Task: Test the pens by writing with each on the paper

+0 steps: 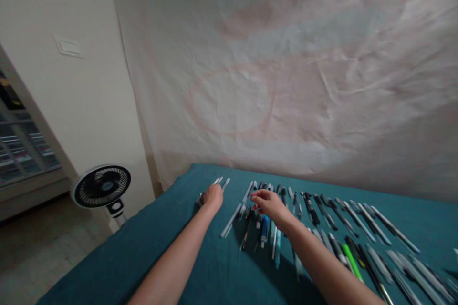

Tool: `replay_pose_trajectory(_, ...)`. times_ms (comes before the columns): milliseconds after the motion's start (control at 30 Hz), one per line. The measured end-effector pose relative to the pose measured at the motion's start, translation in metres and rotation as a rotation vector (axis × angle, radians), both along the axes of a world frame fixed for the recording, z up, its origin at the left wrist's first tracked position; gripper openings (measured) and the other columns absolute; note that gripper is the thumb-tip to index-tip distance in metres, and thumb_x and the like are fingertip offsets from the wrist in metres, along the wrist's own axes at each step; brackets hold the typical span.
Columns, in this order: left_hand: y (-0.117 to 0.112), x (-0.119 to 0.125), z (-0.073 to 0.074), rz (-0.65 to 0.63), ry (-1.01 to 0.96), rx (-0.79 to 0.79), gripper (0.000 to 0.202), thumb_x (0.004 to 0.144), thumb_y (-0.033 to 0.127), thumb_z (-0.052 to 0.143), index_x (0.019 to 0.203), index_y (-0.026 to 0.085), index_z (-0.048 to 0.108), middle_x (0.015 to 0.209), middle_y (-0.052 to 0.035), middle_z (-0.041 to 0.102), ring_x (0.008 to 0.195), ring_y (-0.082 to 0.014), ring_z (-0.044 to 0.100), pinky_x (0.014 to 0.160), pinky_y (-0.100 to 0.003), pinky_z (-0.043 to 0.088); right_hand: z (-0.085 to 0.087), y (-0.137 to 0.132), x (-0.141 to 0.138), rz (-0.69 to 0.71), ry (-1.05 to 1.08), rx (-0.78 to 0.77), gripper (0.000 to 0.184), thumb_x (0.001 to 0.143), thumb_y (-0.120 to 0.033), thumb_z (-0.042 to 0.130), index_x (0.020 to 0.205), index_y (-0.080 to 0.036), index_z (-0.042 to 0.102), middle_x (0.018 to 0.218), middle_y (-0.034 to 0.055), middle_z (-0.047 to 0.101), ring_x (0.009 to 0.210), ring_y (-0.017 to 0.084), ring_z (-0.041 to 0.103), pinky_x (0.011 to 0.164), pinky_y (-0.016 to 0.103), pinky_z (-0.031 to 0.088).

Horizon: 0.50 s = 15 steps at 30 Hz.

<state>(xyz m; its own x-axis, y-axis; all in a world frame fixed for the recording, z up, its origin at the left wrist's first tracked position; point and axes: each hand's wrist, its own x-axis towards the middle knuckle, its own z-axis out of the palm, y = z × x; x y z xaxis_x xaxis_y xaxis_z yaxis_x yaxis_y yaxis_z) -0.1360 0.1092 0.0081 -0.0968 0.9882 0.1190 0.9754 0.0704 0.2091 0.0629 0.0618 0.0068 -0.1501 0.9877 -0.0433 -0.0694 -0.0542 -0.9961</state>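
My left hand [213, 197] is closed low over the cloth, its fingers curled around a few pens. Slim pale pen ends [226, 183] show beyond it, and dark pen parts [199, 198] stick out at its left side; the grip itself is mostly hidden. Above the row of pens hovers my right hand [269, 204], fingers loosely bent and apart, with nothing visible in them. Just under it lie a blue pen [265, 230], a black pen [246, 231] and a clear pen [231, 220]. Motion blurs both hands a little.
Several more pens, mostly clear, black and white, lie in two rows on the teal cloth [214, 271] to the right, among them a bright green pen [352, 262]. A pale patterned sheet [286, 81] hangs behind. A fan [103, 186] stands left of the table edge.
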Motion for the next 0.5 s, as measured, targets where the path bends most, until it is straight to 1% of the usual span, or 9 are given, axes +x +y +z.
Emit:
replay_pose_trajectory(100,-0.014,0.020,0.006,-0.136,-0.150,0.025,0.027,0.086,0.030,0.049,0.109,0.016,0.052,0.111,-0.0082,0.054,0.093,-0.0187,0.055,0.079,-0.039,0.047,-0.004,0.005,0.002,-0.051,0.042,-0.019,0.013,0.069,-0.023,0.060,0.079,-0.014,0.056,0.066,0.0003,0.056,0.052,0.011,0.055,0.045,0.021,0.042)
replay_pose_trajectory(133,-0.021,0.028,0.007,-0.190,-0.204,0.037,0.023,0.086,0.028,0.048,0.102,0.015,0.057,0.106,-0.0100,0.057,0.094,-0.0187,0.055,0.083,-0.035,0.044,-0.005,0.006,0.004,-0.071,0.055,-0.024,0.016,0.070,-0.026,0.060,0.081,-0.014,0.056,0.069,0.0015,0.058,0.052,0.011,0.055,0.045,0.022,0.042)
replay_pose_trajectory(167,-0.029,0.037,0.008,-0.246,-0.257,0.047,0.020,0.086,0.026,0.047,0.095,0.014,0.060,0.100,-0.0097,0.059,0.095,-0.0187,0.054,0.085,-0.033,0.042,-0.005,0.008,0.005,-0.095,0.073,-0.027,0.019,0.070,-0.029,0.060,0.082,-0.015,0.056,0.072,0.0027,0.059,0.052,0.011,0.055,0.045,0.022,0.042)
replay_pose_trajectory(233,-0.046,0.052,0.009,-0.349,-0.366,0.055,0.018,0.083,0.025,0.047,0.090,0.016,0.061,0.095,-0.0065,0.060,0.093,-0.0179,0.054,0.085,-0.030,0.040,-0.005,0.010,0.010,-0.147,0.124,-0.017,0.025,0.070,-0.036,0.060,0.081,-0.014,0.057,0.074,0.0040,0.060,0.051,0.010,0.053,0.046,0.022,0.042)
replay_pose_trajectory(267,-0.054,0.058,0.009,-0.390,-0.420,0.054,0.018,0.083,0.026,0.047,0.089,0.017,0.061,0.094,-0.0054,0.060,0.092,-0.0174,0.054,0.084,-0.029,0.039,-0.004,0.011,0.012,-0.172,0.147,-0.003,0.026,0.069,-0.039,0.061,0.078,-0.014,0.058,0.070,0.0034,0.060,0.049,0.009,0.051,0.046,0.022,0.041)
replay_pose_trajectory(333,-0.066,0.067,0.010,-0.437,-0.527,0.036,0.015,0.079,0.026,0.050,0.084,0.016,0.061,0.090,-0.0048,0.060,0.090,-0.0178,0.054,0.082,-0.029,0.039,-0.004,0.013,0.016,-0.206,0.164,0.040,0.027,0.067,-0.041,0.061,0.071,-0.014,0.058,0.056,0.0002,0.055,0.045,0.008,0.046,0.045,0.022,0.038)
replay_pose_trajectory(400,-0.073,0.071,0.011,-0.451,-0.642,-0.006,0.014,0.076,0.026,0.052,0.082,0.015,0.059,0.085,-0.0049,0.060,0.084,-0.0179,0.055,0.077,-0.029,0.040,-0.003,0.014,0.018,-0.209,0.147,0.081,0.028,0.066,-0.041,0.061,0.067,-0.014,0.059,0.047,-0.0031,0.049,0.042,0.008,0.041,0.045,0.022,0.035)
replay_pose_trajectory(500,-0.075,0.073,0.014,-0.458,-0.834,-0.121,0.021,0.079,0.031,0.047,0.086,0.014,0.055,0.077,-0.0041,0.060,0.070,-0.0152,0.057,0.063,-0.026,0.042,-0.001,0.012,0.017,-0.162,0.144,0.104,0.030,0.064,-0.044,0.062,0.069,-0.014,0.061,0.048,-0.0037,0.049,0.043,0.008,0.041,0.047,0.022,0.034)
